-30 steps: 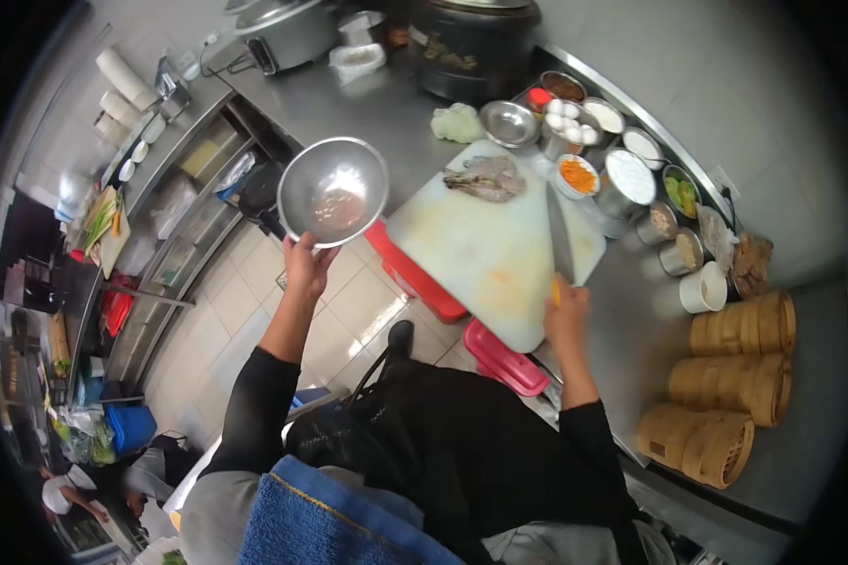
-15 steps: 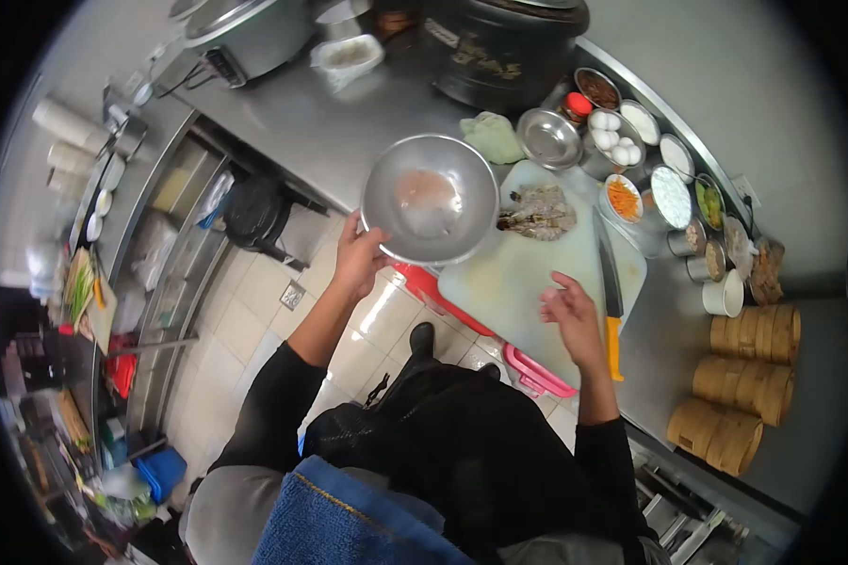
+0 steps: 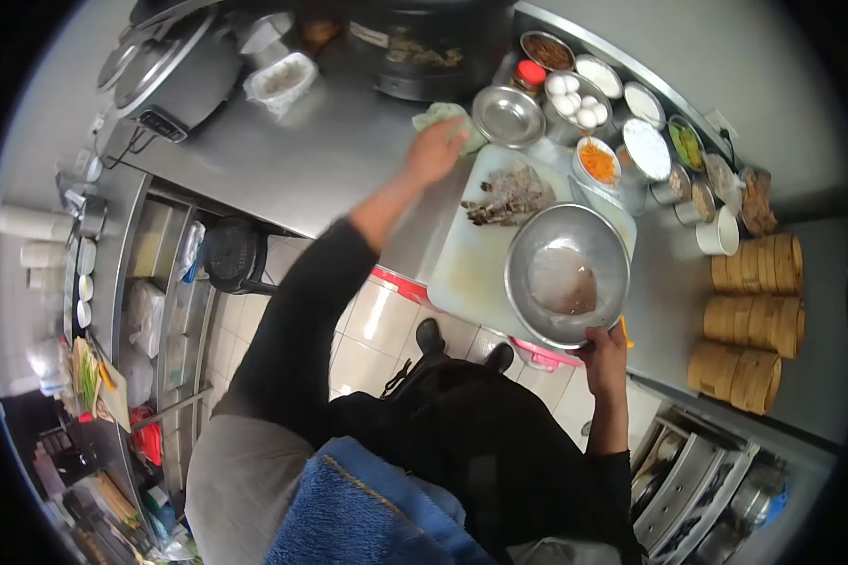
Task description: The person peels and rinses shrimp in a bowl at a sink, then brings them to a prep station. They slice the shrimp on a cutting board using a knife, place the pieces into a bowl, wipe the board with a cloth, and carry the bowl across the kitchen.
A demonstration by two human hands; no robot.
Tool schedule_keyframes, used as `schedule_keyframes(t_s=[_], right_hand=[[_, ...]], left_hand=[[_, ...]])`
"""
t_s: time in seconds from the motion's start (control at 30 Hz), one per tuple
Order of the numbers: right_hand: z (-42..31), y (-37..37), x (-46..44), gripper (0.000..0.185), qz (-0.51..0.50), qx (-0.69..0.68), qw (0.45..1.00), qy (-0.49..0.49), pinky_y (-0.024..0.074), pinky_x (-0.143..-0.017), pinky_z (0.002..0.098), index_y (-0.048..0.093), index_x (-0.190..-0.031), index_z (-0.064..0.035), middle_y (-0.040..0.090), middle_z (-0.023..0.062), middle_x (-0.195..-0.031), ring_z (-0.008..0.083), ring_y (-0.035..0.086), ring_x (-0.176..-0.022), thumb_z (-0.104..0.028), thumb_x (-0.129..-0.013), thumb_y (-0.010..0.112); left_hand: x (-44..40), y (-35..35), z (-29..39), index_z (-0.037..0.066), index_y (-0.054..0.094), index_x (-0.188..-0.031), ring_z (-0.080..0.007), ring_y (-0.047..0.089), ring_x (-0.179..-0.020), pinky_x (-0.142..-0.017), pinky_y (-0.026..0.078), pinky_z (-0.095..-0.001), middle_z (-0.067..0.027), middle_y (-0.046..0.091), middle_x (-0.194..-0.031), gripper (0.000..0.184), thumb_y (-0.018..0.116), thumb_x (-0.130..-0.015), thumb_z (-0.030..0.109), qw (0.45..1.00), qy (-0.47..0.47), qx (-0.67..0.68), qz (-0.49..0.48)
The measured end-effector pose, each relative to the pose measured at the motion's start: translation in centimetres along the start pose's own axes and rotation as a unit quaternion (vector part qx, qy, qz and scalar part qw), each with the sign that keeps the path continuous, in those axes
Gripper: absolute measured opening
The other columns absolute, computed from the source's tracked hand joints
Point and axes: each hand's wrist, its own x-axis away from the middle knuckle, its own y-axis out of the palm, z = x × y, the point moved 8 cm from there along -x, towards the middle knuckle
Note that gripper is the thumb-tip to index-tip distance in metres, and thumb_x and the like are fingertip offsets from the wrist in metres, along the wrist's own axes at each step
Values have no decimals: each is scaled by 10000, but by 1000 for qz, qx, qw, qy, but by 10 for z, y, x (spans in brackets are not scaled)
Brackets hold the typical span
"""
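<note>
My right hand (image 3: pixel 605 358) grips the near rim of a steel mixing bowl (image 3: pixel 528 301), holding it over the right part of the white cutting board (image 3: pixel 457 259). Some pinkish, wet-looking contents (image 3: pixel 575 287) are at the bottom of the bowl. My left hand (image 3: pixel 435 151) reaches across to the pale green cloth (image 3: pixel 432 117) on the steel counter and overlaps it. Motion blurs its fingers, so their grip on the cloth is unclear. A pile of raw shrimp (image 3: pixel 513 193) lies on the board. Most of the yellow-handled knife (image 3: pixel 629 331) is hidden by the bowl.
Behind the board stand an empty steel bowl (image 3: pixel 509 117), shredded carrot (image 3: pixel 597 162), eggs (image 3: pixel 575 99) and a red-lidded jar (image 3: pixel 530 75). Bamboo steamers (image 3: pixel 754 320) line the right side. A large black pot (image 3: pixel 424 47) stands at the back; a lined container (image 3: pixel 281 83) sits left.
The mixing bowl has passed from my left hand to my right and moved rightward over the board. My left hand has gone up to the green cloth. The view has shifted.
</note>
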Motion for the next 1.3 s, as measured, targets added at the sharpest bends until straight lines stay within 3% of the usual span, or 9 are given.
schedule_keyframes(t_s=[0.07, 0.13, 0.37, 0.47, 0.6, 0.7, 0.77, 1.0, 1.3], right_hand=[[5, -11, 7, 522, 23, -12, 1000, -4, 644, -664, 366, 441, -1392, -25, 644, 140, -1115, 220, 703, -829, -30, -871, 480], [13, -23, 9, 508, 43, -34, 998, 3, 639, -670, 370, 450, -1380, -13, 643, 147, -1113, 224, 700, -813, -29, -873, 481], [30, -41, 11, 496, 73, -62, 995, 3, 640, -664, 368, 423, -1392, 13, 640, 170, -1141, 256, 708, -867, -6, -897, 458], [38, -47, 13, 508, 71, -64, 995, 6, 639, -660, 365, 417, -1406, 1, 637, 171, -1159, 255, 709, -878, -5, -899, 457], [33, -34, 23, 552, 64, -78, 995, -5, 632, -630, 355, 393, -1446, -34, 643, 162, -1160, 245, 710, -870, -3, -899, 456], [47, -35, 31, 569, 57, -92, 994, -7, 629, -621, 351, 376, -1464, -49, 644, 160, -1164, 243, 710, -867, -4, -903, 457], [50, -35, 40, 577, 65, -96, 993, -3, 629, -619, 351, 362, -1473, -50, 642, 159, -1163, 242, 710, -870, -5, -906, 460], [58, -36, 66, 561, 119, -114, 986, 5, 632, -609, 344, 387, -1441, -32, 633, 155, -1147, 233, 696, -855, -17, -891, 492], [68, -48, 72, 540, 146, -138, 980, 1, 630, -588, 348, 421, -1412, -30, 619, 111, -1001, 197, 673, -716, -3, -881, 511]], left_hand=[[-14, 8, 2, 113, 616, -1354, -346, 620, -1187, -955, 500, -408, -159, 659, -1251, 446, 575, -981, 355, 991, 89, -95, 5], [-11, 20, -13, 196, 599, -1380, -373, 475, -1338, -1045, 430, -453, -163, 512, -1462, 455, 602, -951, 348, 936, -24, -306, -172], [188, -51, -8, 166, 713, -1180, -330, 531, -1102, -987, 422, -482, -117, 561, -1123, 381, 701, -802, 210, 947, 180, -142, -224], [153, -84, -36, 189, 726, -1181, -314, 558, -1097, -936, 444, -452, -91, 596, -1163, 406, 712, -776, 171, 953, 65, -249, -162], [84, -64, 33, 190, 700, -1242, -331, 556, -1175, -998, 454, -463, -115, 604, -1276, 519, 760, -729, 245, 954, 121, -265, -71], [63, 22, 119, 240, 516, -1459, -362, 529, -1246, -1012, 470, -468, -137, 567, -1325, 784, 790, -738, 378, 965, 108, -135, -199], [56, 79, 138, 309, 401, -1531, -407, 512, -1289, -1028, 472, -519, -213, 424, -1488, 917, 798, -726, 491, 910, 62, -277, -301], [39, 155, 117, 307, 449, -1485, -394, 562, -1245, -985, 511, -497, -202, 412, -1430, 867, 795, -701, 441, 849, 37, -381, -365], [12, 152, 91, 154, 616, -1326, -301, 681, -1000, -884, 540, -397, -173, 659, -1157, 665, 774, -687, 247, 921, 105, -209, -311]])
